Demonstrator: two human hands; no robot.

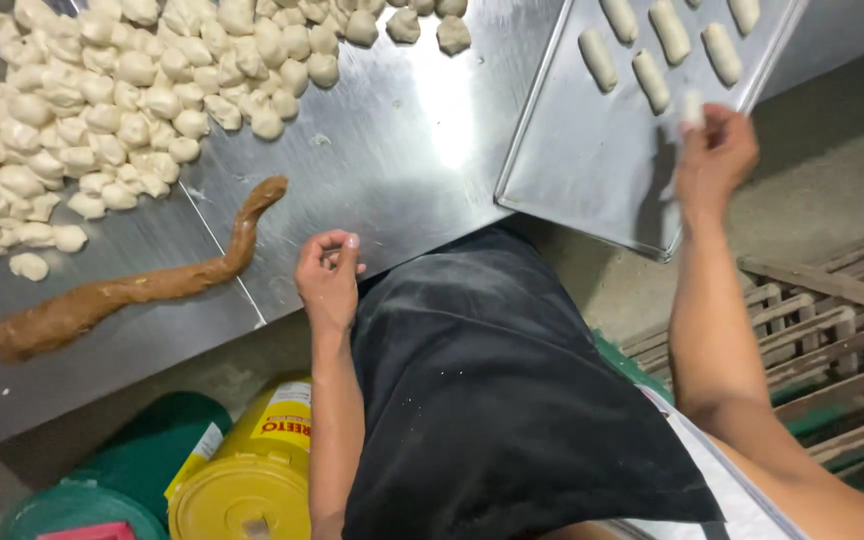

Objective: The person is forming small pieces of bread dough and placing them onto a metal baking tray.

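My right hand point(716, 156) holds a small rolled dough piece point(691, 108) over the metal baking tray point(592, 160), just below several shaped dough rolls point(652, 80) lined up on it. My left hand point(329, 272) hovers at the steel table's near edge, fingers curled loosely with nothing visible in them. A long brown rope of filling point(132, 285) lies on the table to its left. A large heap of pale dough pieces point(102, 100) covers the table's far left.
The steel table point(402, 140) carries the tray, which overhangs its right edge. Below the table stand a yellow bucket point(247, 470) and a green container point(122, 470). Wooden pallets point(832, 340) lie on the floor at right. A black apron point(492, 400) covers my lap.
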